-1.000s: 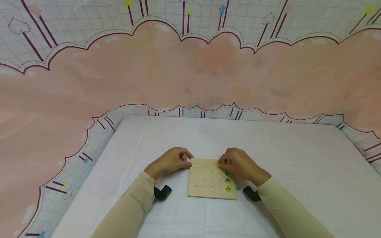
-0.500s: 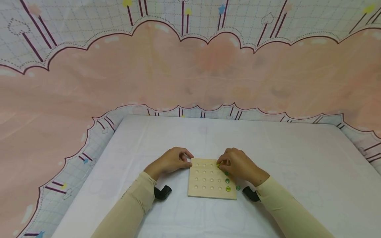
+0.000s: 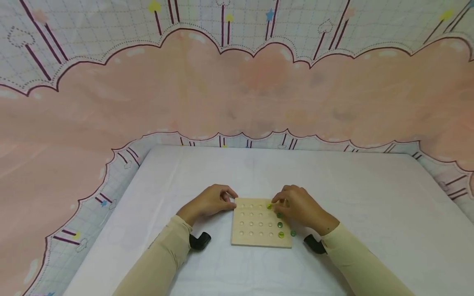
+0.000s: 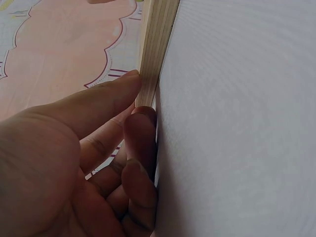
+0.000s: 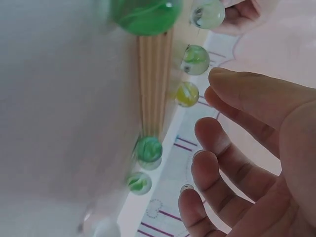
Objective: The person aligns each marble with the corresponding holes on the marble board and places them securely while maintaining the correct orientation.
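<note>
A square wooden board (image 3: 252, 241) with rows of round dimples lies on the table. My left hand (image 3: 211, 202) holds its far left corner, the thumb (image 4: 131, 84) against one edge and the forefinger at the corner. A yellow marble (image 3: 269, 206) sits at the far end of the board's right-hand column. Nearer me in that column are green marbles (image 3: 279, 225) and a yellow-green marble (image 3: 281, 234). My right hand (image 3: 301, 207) hovers over the right edge, fingers slightly parted and holding nothing. In the right wrist view, the yellow marble (image 5: 187, 94) stands apart from the fingertips.
One green marble (image 3: 293, 233) lies on the white table (image 3: 333, 176) just right of the board. More marbles (image 5: 139, 182) near the board's far right show in the right wrist view, hidden by my hand in the head view. A patterned cloth (image 3: 222, 94) hangs behind.
My right fingers have let go of the yellow marble, which now sits on the board, and have drawn slightly right. My left hand stays at the corner. The head view has shifted slightly.
</note>
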